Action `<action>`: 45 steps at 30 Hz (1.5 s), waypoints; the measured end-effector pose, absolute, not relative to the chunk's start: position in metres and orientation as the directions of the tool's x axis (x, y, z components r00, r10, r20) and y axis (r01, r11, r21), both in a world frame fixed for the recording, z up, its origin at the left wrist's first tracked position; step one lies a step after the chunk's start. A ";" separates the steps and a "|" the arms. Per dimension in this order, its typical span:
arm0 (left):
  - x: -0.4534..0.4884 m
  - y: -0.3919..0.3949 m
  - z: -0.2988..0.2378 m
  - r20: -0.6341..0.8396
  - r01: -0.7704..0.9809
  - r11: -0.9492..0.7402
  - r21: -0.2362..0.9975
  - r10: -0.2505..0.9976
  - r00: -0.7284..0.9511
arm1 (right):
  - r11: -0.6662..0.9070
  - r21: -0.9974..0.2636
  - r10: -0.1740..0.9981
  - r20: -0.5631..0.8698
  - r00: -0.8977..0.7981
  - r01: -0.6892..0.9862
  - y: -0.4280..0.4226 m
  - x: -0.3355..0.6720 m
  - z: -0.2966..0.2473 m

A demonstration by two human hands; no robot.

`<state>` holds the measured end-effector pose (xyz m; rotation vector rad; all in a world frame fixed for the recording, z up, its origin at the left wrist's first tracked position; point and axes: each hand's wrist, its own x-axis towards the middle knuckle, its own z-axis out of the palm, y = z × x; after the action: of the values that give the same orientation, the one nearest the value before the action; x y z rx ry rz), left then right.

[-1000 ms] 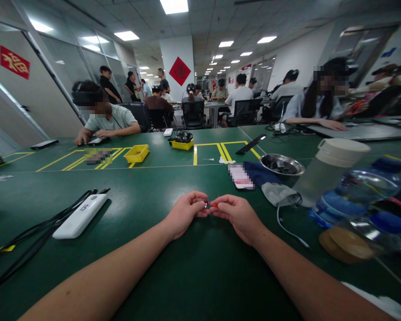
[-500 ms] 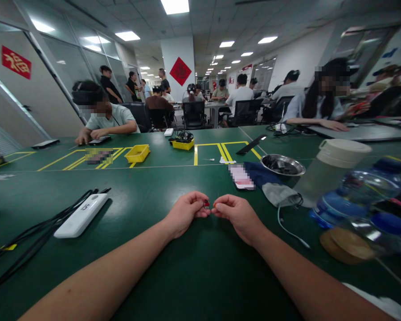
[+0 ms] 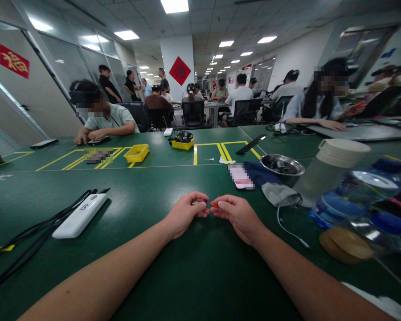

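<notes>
Both my hands rest on the green table point(image 3: 153, 191), fingertips meeting at its middle. My left hand point(image 3: 186, 212) is pinched closed; whatever sits in its fingertips is hidden. My right hand point(image 3: 238, 215) is also pinched, and a tiny red-orange piece point(image 3: 213, 204) shows at its fingertips, too small to name. The two pinches almost touch. Both forearms stretch back toward me along the table.
A white power bank point(image 3: 80, 215) with black cables lies at the left. A metal dish point(image 3: 282, 164), a pouch point(image 3: 280, 194), a lidded cup point(image 3: 332, 167) and plastic bottles point(image 3: 357, 189) crowd the right. Yellow trays point(image 3: 137, 153) sit further back. Other people work at the far tables.
The small red part seen between my fingertips is now mostly covered by my left fingers. My hands have barely moved.
</notes>
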<state>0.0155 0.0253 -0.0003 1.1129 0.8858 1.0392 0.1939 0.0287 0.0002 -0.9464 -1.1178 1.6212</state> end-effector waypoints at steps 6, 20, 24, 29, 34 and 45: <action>0.015 0.026 0.000 -0.083 -0.231 0.150 0.961 0.958 0.276 | -0.141 -0.961 0.958 -0.072 -0.278 -0.236 0.029 0.194 0.000; 0.016 0.025 0.001 -0.037 -0.121 0.076 0.990 0.955 0.294 | -0.110 -0.973 0.958 -0.049 -0.283 -0.205 0.031 0.194 -0.005; 0.016 0.026 0.001 -0.037 -0.137 0.081 0.987 0.955 0.294 | -0.111 -0.973 0.956 -0.049 -0.290 -0.203 0.030 0.194 -0.004; 0.017 0.026 0.001 -0.085 -0.207 0.155 0.966 0.946 0.311 | -0.093 -0.975 0.959 -0.034 -0.281 -0.200 0.029 0.193 -0.004; 0.016 0.027 0.000 -0.114 -0.248 0.193 0.949 0.946 0.302 | -0.084 -0.978 0.959 -0.027 -0.281 -0.192 0.030 0.194 -0.004; 0.018 0.026 0.004 -0.111 -0.264 0.194 0.945 0.947 0.300 | -0.134 -0.956 0.960 -0.060 -0.274 -0.260 0.030 0.195 -0.003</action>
<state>0.0177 0.0255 0.0036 1.0063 0.8623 1.0161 0.1946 0.0296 -0.0031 -0.9289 -1.1323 1.5957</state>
